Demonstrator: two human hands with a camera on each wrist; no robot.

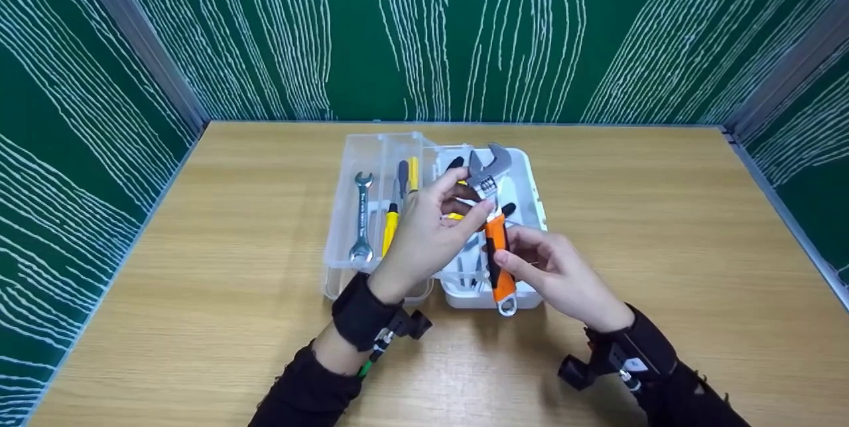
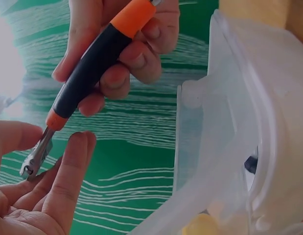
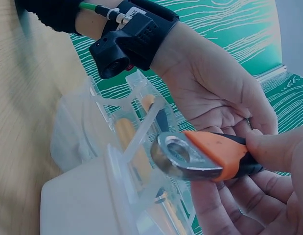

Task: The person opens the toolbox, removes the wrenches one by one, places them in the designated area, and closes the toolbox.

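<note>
Dark sleeves (image 1: 305, 390) reach in from the bottom edge, ending in black wristbands (image 1: 361, 311) that each carry a small camera (image 1: 576, 372). Green walls (image 1: 355, 29) covered in wavy white lines stand around a wood-grained desk (image 1: 663, 228). On it sits an open white box (image 1: 534, 191), with a clear plastic section (image 1: 340, 215) at its left. The left hand (image 1: 428, 231) pinches the neck of an adjustable wrench (image 1: 496, 231) between thumb and fingers; the right hand (image 1: 564, 274) grips its orange-and-black handle — thumb in front, fingers curled behind. The wrench is held above the white box, its head pointing away from the person. In the clear section lie a steel spanner (image 1: 362, 221) and — just to its right — a yellow-handled screwdriver (image 1: 390, 228).
</note>
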